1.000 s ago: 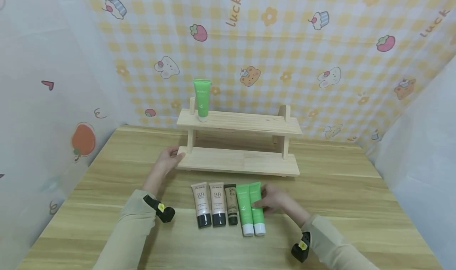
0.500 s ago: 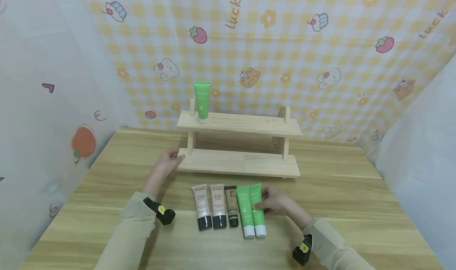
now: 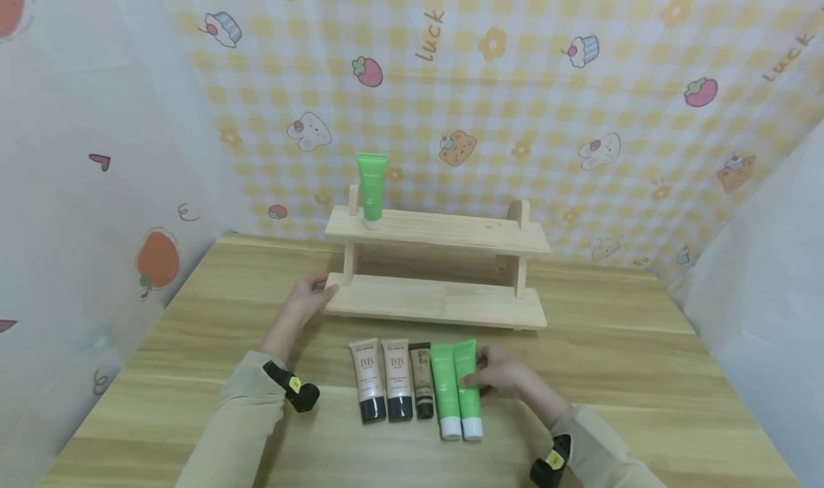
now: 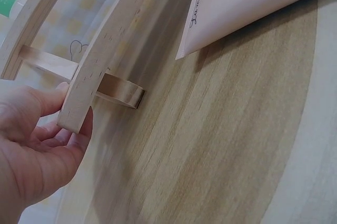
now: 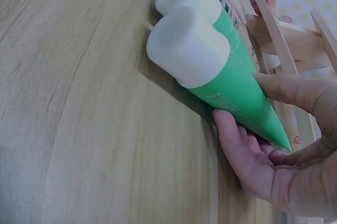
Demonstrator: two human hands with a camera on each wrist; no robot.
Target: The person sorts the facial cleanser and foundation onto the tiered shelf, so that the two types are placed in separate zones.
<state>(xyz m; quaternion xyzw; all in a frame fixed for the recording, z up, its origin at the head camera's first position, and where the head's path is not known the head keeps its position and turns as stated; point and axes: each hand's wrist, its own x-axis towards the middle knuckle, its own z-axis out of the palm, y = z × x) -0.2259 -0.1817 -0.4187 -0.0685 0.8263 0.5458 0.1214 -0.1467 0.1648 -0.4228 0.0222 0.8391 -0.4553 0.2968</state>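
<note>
My left hand (image 3: 302, 305) grips the left end of the lower board of a two-tier wooden shelf (image 4: 87, 77), thumb on top and fingers beneath. With thumb and fingers, my right hand (image 3: 505, 376) pinches the rightmost green tube (image 5: 239, 95) by its sides; its white cap points toward me. Against it on the left lies another green tube (image 3: 445, 388). Farther left in the row are a slim khaki tube (image 3: 422, 381) with a dark cap and two beige BB cream tubes (image 3: 368, 381) with black caps. One more green tube (image 3: 372, 191) stands cap-down on the upper board's left end.
The wooden table (image 3: 605, 345) carries everything, with the row of tubes lying in front of the shelf. Behind it hangs a yellow checked cloth (image 3: 515, 116) with cartoon prints. White cloth walls (image 3: 58, 209) enclose both sides.
The whole head view has shifted slightly downward and to the right. Both hands keep their holds, and the tubes and shelf stay in the same arrangement.
</note>
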